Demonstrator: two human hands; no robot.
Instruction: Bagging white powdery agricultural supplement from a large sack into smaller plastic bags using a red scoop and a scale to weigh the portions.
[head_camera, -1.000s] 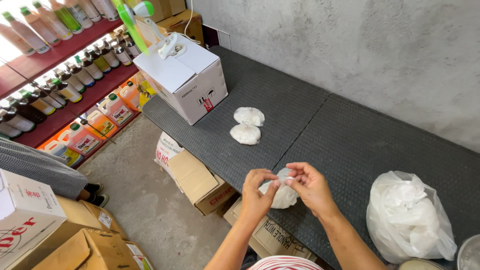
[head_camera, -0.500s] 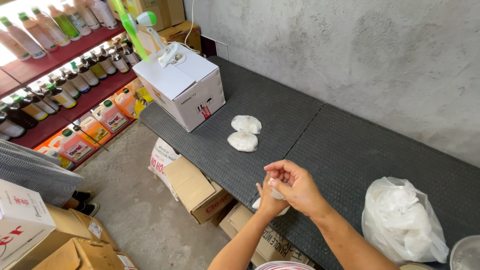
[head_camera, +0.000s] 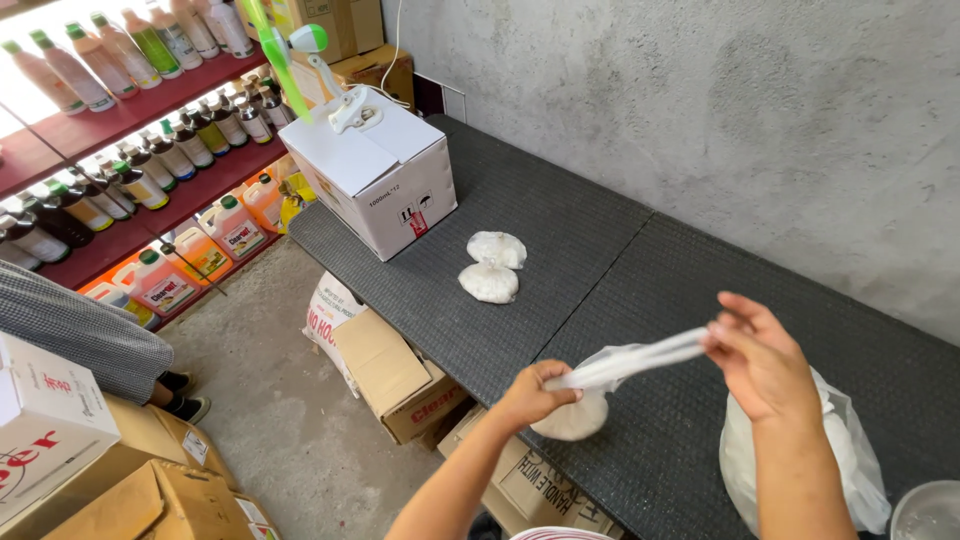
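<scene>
Left hand (head_camera: 535, 392) is closed tight round the neck of a small clear bag (head_camera: 575, 415) w/ white powder in it, pinching the plastic just above the filled part. The full, rounded bottom of the bag hangs right below that fist, resting on or just over the black mat (head_camera: 560, 230), near its front edge; can't tell if it touches. Right hand (head_camera: 755, 355) is up and to the right of the left one, fingers closed on the far end of the bag's loose top. Between the two grips the empty plastic is pulled out taut into a flat twisted strip (head_camera: 640, 358), slanting up from left fist to right fingers.

Just beyond the right wrist, lower right, sits a bigger plastic sack (head_camera: 850, 470) of the same white stuff, partly hidden by the forearm. A pale round rim of a tub (head_camera: 925, 510) shows at the corner past it.

Well ahead of the left hand, further up the mat, lie two filled small bags (head_camera: 492, 268), touching each other, one behind the other. Further still, up-left, a white carton (head_camera: 385, 175) stands on the mat w/ a small green-bladed fan (head_camera: 300, 50) clipped on top.

Below the left hand, under the bench edge, brown cardboard boxes (head_camera: 385, 375) sit on the concrete floor. Far left: red shelves (head_camera: 150, 215) of bottles and jugs, plus another person's checked sleeve (head_camera: 80, 330) and more cartons.
</scene>
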